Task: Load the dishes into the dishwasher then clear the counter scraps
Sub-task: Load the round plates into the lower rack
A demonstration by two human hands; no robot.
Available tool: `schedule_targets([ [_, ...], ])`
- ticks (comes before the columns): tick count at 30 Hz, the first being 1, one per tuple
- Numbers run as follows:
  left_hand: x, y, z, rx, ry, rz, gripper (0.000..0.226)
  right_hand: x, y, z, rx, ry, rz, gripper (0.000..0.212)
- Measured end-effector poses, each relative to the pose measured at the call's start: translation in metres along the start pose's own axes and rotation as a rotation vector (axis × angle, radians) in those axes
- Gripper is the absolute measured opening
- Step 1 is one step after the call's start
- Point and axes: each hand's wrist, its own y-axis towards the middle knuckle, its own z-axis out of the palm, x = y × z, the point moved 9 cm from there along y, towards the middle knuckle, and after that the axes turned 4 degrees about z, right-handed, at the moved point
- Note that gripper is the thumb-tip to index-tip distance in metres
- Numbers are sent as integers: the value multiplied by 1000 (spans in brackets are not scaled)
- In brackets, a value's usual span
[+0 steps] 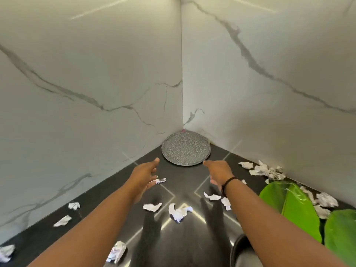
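Note:
A grey speckled plate (185, 149) lies flat in the far corner of the black counter (185, 184), against the marble walls. My left hand (146, 173) reaches toward its left side with fingers loosely spread, a short way from the rim. My right hand (218, 171), a dark band on its wrist, stretches out with fingers straight, its tip just short of the plate's right rim. Neither hand holds anything. Several crumpled white paper scraps (179, 211) lie scattered over the counter.
Two bright green plates (289, 207) sit at the right, with more paper scraps (269, 171) piled along the right wall. A dark rounded dish (240, 251) shows under my right forearm. White marble walls (96, 83) close the corner.

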Motion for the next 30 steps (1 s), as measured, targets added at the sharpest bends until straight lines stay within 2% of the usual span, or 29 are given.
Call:
schedule_targets([
  [1,2,14,1,7,-9,5,31,0,14,9,0,29,15,18],
  [3,1,42,3,-3,0,25,20,-2,43,24,4,111,71,36],
  [4,-1,56,4,-20,13,36,23,-3,53,29,-4,147,97,42],
  [8,-1,106,8,-73,8,58,20,2,89,42,-6,186,150,37],
  [10,5,126,13,-59,-21,37,37,5,105,42,-28,218,161,37],
  [12,12,140,19,-47,-48,-9,60,6,115,44,-37,312,196,23],
  [13,15,145,23,-46,-69,-27,64,6,116,45,-32,359,218,19],
  [15,18,151,29,-38,-114,-56,64,8,121,50,22,370,234,27],
  [19,20,152,44,9,-161,-77,46,14,121,58,131,449,237,33],
  [24,13,128,42,-80,-189,-79,14,28,92,40,156,602,180,28],
  [30,-24,77,52,21,-283,-36,9,52,33,-25,154,580,100,18],
])
